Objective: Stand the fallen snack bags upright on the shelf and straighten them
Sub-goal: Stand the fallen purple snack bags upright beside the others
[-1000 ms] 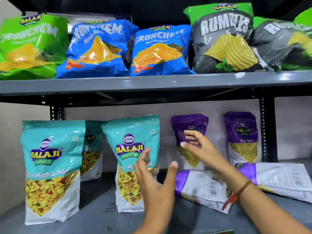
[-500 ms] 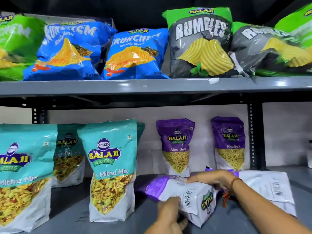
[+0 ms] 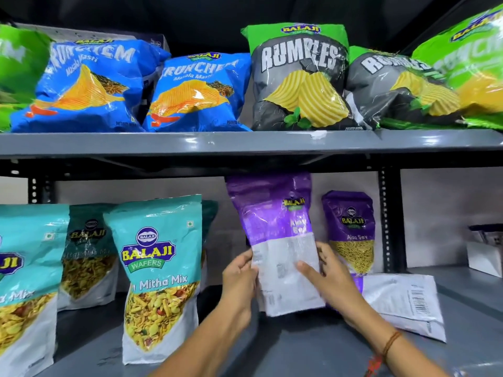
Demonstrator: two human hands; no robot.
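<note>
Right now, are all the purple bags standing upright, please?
No, one purple bag lies flat on the lower shelf, right of the one held in both hands.

Purple-and-white pouch, teal mix bags, blue chip bags, grey shelf.

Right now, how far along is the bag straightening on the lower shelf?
Done: the teal Mitha Mix bags and one purple Aloo Sev bag stand upright. In hand: the left hand and right hand hold a second purple bag up, back facing out. Left: one purple bag lying flat at right.
</note>
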